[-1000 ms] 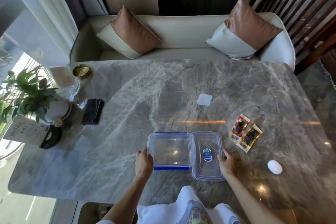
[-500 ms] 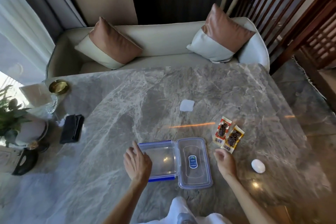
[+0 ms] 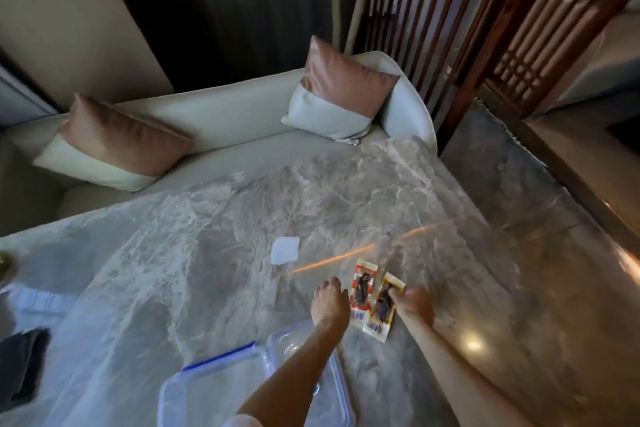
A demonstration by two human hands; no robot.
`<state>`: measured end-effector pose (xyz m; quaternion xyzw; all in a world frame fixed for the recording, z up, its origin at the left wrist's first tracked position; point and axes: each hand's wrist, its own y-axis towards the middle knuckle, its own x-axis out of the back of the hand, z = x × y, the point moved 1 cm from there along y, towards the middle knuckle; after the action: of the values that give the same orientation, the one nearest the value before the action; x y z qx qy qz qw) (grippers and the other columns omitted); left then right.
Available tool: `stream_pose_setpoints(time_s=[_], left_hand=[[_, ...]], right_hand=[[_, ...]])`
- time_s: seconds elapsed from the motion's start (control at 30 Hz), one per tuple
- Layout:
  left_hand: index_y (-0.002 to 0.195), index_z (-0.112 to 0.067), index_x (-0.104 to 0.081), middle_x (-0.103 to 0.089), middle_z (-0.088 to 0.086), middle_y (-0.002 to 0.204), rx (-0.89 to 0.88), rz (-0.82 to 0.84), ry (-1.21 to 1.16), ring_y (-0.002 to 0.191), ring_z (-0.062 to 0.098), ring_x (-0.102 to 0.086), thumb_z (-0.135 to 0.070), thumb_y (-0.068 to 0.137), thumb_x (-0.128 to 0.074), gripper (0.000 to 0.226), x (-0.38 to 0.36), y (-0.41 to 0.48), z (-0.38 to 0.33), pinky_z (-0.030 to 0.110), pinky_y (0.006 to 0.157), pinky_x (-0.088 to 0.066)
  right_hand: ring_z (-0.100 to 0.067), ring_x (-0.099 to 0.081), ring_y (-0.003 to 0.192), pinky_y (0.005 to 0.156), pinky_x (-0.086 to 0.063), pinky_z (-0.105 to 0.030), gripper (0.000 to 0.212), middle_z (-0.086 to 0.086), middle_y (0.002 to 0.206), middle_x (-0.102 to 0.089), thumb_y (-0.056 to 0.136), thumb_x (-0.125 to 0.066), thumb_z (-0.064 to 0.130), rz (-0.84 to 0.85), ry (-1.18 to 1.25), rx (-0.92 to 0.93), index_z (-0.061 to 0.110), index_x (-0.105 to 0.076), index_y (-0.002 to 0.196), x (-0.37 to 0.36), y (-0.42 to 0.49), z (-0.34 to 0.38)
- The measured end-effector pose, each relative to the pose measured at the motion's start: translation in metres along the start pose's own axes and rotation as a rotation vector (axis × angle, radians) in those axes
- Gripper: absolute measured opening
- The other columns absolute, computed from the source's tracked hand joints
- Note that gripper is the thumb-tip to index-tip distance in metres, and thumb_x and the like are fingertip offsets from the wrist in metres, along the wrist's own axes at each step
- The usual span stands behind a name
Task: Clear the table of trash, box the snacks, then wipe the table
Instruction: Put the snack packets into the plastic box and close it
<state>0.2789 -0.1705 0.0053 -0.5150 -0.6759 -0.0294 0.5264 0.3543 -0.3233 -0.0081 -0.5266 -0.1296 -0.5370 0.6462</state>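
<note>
Nearest the camera: clear plastic box (image 3: 221, 388) with a blue rim edge, its clear lid (image 3: 304, 340) lying flat right beside it, left forearm stretched across over the lid. Dark folded thing (image 3: 20, 364) at the far left edge, too blurry to name.

Just past the lid: two snack packets side by side, touching, flat on the marble table (image 3: 173, 270). Red-edged packet (image 3: 362, 289) on the left, yellow-edged packet (image 3: 382, 307) on the right, both with a clear window showing something dark inside. Left hand (image 3: 329, 305) loosely curled, fingertips touching the red packet's left edge, not gripping. Right hand (image 3: 414, 305) against the yellow packet's right edge; honestly couldn't tell whether pinching or just touching.

Further out: small white square (image 3: 284, 250) alone on the marble. Beyond the table: cream sofa (image 3: 225, 114) with two brown-and-white cushions, wooden slat screen (image 3: 450, 28) at right.
</note>
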Motion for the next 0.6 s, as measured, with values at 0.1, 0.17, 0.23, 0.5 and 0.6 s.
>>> stream_pose_setpoints(time_s=[0.1,0.17,0.23,0.5,0.6], left_hand=[[0.134,-0.007,-0.043,-0.051,0.015,0.136,0.043,0.075,0.019,0.13,0.033,-0.045,-0.029,0.097,-0.045,0.043,-0.021,0.021,-0.019,0.04,0.105,-0.039],[0.14,-0.005,-0.035,-0.047,0.018,0.141,0.084,0.107,0.036,0.133,0.034,-0.042,-0.033,0.097,-0.045,0.052,-0.034,0.03,-0.027,0.039,0.108,-0.036],[0.141,-0.004,-0.033,-0.047,0.018,0.141,0.116,0.137,0.037,0.133,0.033,-0.044,-0.033,0.097,-0.045,0.054,-0.046,0.034,-0.031,0.038,0.109,-0.035],[0.132,-0.002,-0.034,-0.049,0.019,0.132,0.15,0.136,0.029,0.124,0.033,-0.048,-0.022,0.094,-0.047,0.045,-0.074,0.039,-0.029,0.037,0.106,-0.036],[0.13,-0.002,-0.04,-0.048,0.018,0.132,0.166,0.144,0.019,0.125,0.033,-0.046,-0.031,0.094,-0.049,0.047,-0.075,0.042,-0.029,0.036,0.107,-0.033]], right_hand=[[-0.033,-0.069,0.099,0.07,-0.05,-0.033,0.039,-0.023,0.103,-0.072,0.081,-0.071,0.039,0.033,-0.017,-0.044,0.0,-0.07,0.087,-0.006,0.004,0.002],[-0.03,-0.069,0.102,0.072,-0.05,-0.031,0.03,-0.02,0.108,-0.071,0.08,-0.072,0.035,0.057,-0.03,-0.081,0.007,-0.067,0.087,-0.01,0.005,0.0],[-0.03,-0.067,0.105,0.076,-0.051,-0.031,0.036,-0.019,0.113,-0.069,0.08,-0.074,0.031,0.054,-0.024,-0.128,0.002,-0.068,0.102,-0.016,0.008,-0.006],[-0.032,-0.069,0.093,0.068,-0.049,-0.031,0.015,-0.017,0.097,-0.071,0.084,-0.061,0.013,0.002,-0.024,-0.13,0.002,-0.068,0.093,-0.029,0.015,-0.005],[-0.031,-0.07,0.086,0.063,-0.042,-0.027,0.015,-0.015,0.088,-0.072,0.084,-0.064,0.021,0.033,0.091,-0.127,0.006,-0.069,0.085,-0.037,0.019,-0.001]])
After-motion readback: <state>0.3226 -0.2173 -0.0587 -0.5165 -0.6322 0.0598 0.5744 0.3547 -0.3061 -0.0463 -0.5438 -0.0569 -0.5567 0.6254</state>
